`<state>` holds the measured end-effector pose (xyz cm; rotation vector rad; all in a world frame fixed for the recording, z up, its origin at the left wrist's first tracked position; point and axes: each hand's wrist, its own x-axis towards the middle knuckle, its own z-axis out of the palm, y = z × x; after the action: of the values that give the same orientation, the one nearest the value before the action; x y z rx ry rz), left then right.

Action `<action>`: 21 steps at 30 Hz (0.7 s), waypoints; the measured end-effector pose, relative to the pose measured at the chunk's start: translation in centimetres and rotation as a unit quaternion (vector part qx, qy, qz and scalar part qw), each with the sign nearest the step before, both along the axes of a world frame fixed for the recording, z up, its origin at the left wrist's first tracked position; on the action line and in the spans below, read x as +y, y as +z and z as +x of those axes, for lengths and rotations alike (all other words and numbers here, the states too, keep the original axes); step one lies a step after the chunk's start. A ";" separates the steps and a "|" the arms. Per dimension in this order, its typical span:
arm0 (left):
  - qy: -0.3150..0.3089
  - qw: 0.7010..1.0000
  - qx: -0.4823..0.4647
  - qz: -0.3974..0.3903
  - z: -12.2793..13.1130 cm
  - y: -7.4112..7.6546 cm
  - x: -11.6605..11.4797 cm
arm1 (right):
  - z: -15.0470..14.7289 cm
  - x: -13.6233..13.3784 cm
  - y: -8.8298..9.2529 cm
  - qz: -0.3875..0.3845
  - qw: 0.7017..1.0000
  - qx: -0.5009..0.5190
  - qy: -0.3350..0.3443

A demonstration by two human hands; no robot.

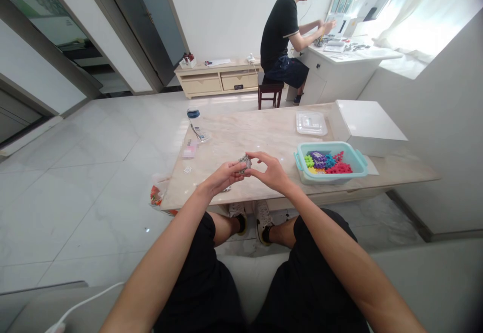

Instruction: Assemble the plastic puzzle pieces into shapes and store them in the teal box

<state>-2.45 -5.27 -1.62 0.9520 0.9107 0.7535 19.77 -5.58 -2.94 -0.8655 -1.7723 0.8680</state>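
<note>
My left hand is closed on a small grey, jagged-edged piece above the near side of the marble-patterned table. The thumb and fingers of my right hand pinch the same piece from the right. Its exact kind is too small to make out. Another small grey piece lies on the table below my left hand, partly hidden by it. To the right of my hands stands a light-blue plastic basket with several notched plastic pieces in red, purple, blue, green and yellow.
A clear lidded container and a white box are at the back right. A clear bottle with a blue cap, a pink packet and a white card lie left. A person sits at another desk behind.
</note>
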 end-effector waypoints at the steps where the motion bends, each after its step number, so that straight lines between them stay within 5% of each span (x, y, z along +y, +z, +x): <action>1: 0.002 1.000 0.002 0.001 0.0 0.0 0.0 | 0.0 0.0 -0.1 0.001 1.000 0.001 0.001; 8: -0.001 0.999 0.036 0.023 0.0 -0.5 0.1 | 0.0 0.0 -0.2 -0.005 0.999 -0.018 -0.031; 12: 0.068 0.995 0.072 0.034 0.1 -1.1 0.6 | 0.2 1.3 -1.7 -0.080 0.991 -0.009 -0.110; 16: 0.207 0.973 0.100 0.029 -0.4 -1.5 1.3 | 1.2 3.5 -4.4 -0.176 0.946 -0.145 -0.228; 21: 0.261 0.960 0.090 0.037 -1.2 -1.3 1.3 | 2.2 3.9 -7.1 -0.224 0.872 -0.366 -0.236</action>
<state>-3.68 -3.99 -2.92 0.8605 1.3282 1.1667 21.98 -1.63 -10.00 -2.0522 -1.8409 0.6603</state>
